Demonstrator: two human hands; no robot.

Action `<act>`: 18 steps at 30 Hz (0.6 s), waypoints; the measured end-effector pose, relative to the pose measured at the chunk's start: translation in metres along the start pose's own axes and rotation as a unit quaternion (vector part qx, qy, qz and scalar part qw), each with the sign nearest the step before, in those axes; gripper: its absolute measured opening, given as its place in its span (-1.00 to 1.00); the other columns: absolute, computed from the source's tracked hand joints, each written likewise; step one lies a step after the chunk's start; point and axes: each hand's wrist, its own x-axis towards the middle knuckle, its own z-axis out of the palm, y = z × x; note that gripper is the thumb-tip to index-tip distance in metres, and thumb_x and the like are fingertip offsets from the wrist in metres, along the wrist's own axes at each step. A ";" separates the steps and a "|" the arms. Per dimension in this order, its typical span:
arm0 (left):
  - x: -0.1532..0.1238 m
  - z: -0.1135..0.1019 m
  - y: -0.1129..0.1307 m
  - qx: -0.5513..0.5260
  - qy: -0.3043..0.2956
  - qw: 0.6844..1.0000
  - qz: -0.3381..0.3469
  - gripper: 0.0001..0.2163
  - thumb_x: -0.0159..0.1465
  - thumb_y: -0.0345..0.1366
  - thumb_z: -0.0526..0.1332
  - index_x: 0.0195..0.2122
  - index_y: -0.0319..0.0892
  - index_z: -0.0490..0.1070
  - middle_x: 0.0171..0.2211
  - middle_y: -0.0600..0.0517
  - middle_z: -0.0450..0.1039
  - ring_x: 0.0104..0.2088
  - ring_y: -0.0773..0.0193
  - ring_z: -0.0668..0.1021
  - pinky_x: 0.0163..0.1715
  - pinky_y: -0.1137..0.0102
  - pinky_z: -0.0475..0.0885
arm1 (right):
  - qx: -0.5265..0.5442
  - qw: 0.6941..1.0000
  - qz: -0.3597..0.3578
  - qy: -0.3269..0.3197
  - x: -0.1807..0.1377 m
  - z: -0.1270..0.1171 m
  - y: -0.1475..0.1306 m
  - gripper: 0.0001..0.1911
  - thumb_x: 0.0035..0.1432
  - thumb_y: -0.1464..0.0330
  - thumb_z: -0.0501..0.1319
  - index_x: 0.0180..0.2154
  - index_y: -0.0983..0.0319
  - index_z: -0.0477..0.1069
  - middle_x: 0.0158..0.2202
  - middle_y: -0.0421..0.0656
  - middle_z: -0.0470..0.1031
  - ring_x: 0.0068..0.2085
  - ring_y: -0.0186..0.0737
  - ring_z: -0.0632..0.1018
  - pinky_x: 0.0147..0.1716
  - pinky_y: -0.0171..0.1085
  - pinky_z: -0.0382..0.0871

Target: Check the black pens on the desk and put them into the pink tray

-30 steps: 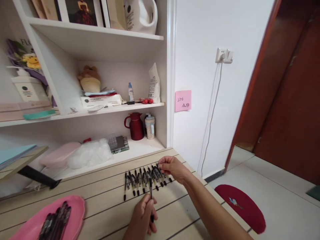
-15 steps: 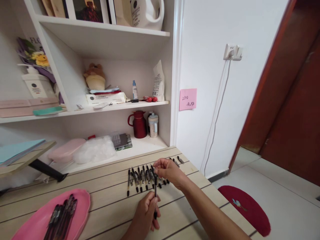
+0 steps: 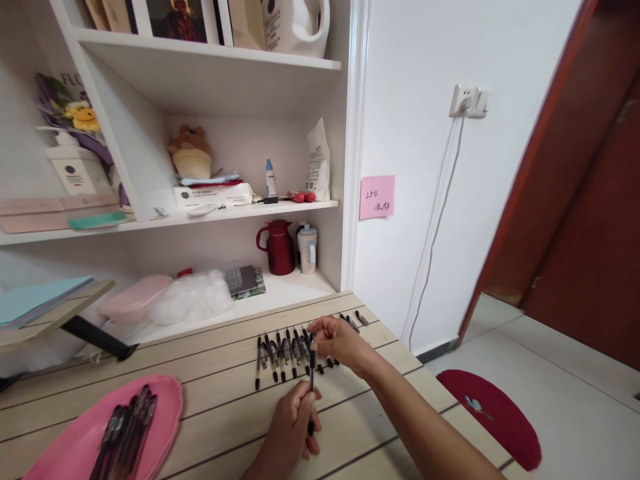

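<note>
My left hand (image 3: 295,413) is closed around the lower part of a black pen (image 3: 313,373), which stands nearly upright over the table. At the pen's upper end, the fingers of my right hand (image 3: 340,343) are pinched together; they hide the tip. Just beyond both hands lies a row of several uncapped pens (image 3: 274,363) with dark pen caps (image 3: 285,351) between them. My right hand partly covers the right side of this row. A few more loose pen caps (image 3: 361,318) rest near the table's far right corner.
On the left of the slatted table (image 3: 220,413) is a pink plate (image 3: 173,407) holding several capped pens (image 3: 125,427). A small raised stand (image 3: 95,333) is behind it. White shelves (image 3: 300,283) with a red jug (image 3: 280,247) border the back; a red stool (image 3: 495,413) stands right.
The hands and the pen hold almost the same pose. The whole view has shifted very slightly.
</note>
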 end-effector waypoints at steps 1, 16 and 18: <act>0.000 0.000 0.001 0.000 0.001 1.000 -0.001 -0.69 0.19 -0.05 -0.08 -0.26 -0.19 0.21 -0.60 0.15 0.27 -0.79 0.50 0.37 -0.88 0.66 0.01 | -0.006 1.000 0.008 -0.004 -0.001 0.000 -0.001 -0.70 -0.25 0.54 0.16 -0.33 0.27 0.35 -0.66 -0.34 0.34 -0.65 -0.47 0.29 -0.64 -0.45 0.06; -0.001 -0.002 0.006 -0.008 0.001 1.000 -0.016 -0.62 0.12 0.04 -0.04 -0.29 -0.19 0.22 -0.60 0.14 0.29 -0.79 0.47 0.38 -0.87 0.62 0.03 | -0.037 0.999 0.033 -0.011 -0.001 0.001 0.002 -0.82 -0.23 0.33 0.29 -0.55 0.28 0.33 -0.73 -0.33 0.27 -0.66 -0.48 0.26 -0.68 -0.45 -0.02; -0.001 -0.002 0.007 -0.008 0.001 1.000 -0.014 -0.62 0.11 0.04 -0.05 -0.29 -0.20 0.22 -0.60 0.14 0.29 -0.79 0.47 0.37 -0.87 0.61 0.04 | -0.012 0.998 0.031 -0.047 -0.002 0.000 -0.001 -0.80 -0.19 0.31 0.26 -0.46 0.28 0.38 -0.70 -0.32 0.30 -0.65 -0.47 0.28 -0.68 -0.45 -0.02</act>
